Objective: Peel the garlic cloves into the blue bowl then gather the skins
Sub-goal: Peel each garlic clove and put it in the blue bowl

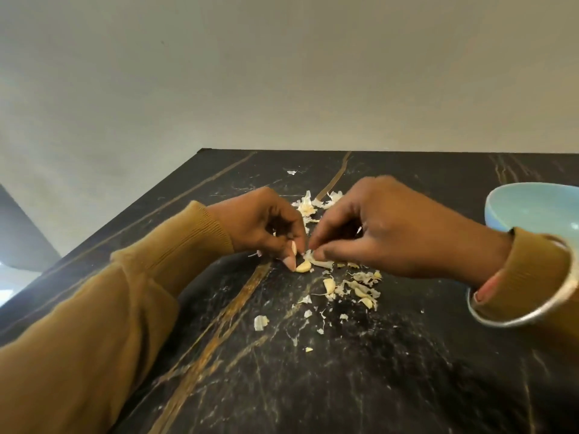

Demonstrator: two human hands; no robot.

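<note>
Toward the right side of the desk, blue bowl (532, 205): cut off by the frame edge, its near part behind the right sleeve (529, 277); contents cannot be told. A silver bangle (529, 311) rings that sleeve.

Mid-desk: the two hands meet over one garlic clove (303, 267), which lies on the surface.
- Left hand (266, 227): fingers curled, thumb and forefinger tips pinched on the clove's left end.
- Right hand (376, 227): thumb and forefinger pinched on a pale skin strip (321, 262) at the clove's right end. Whether the strip is attached cannot be made out.

Loose skins (360, 286) are scattered just right of the clove and toward the near edge. Some yellowish bits among them could be cloves or skins; too small to tell. Another pale heap (307, 205) lies on the far side of the hands, partly hidden by them.

Desk (391, 386): black, stone-like, with gold-brown veins and white flecks. Its far left corner is in view. Mustard left sleeve (103, 324) rests across the left side.

Room: plain grey-beige wall (282, 73) beyond the far edge.
</note>
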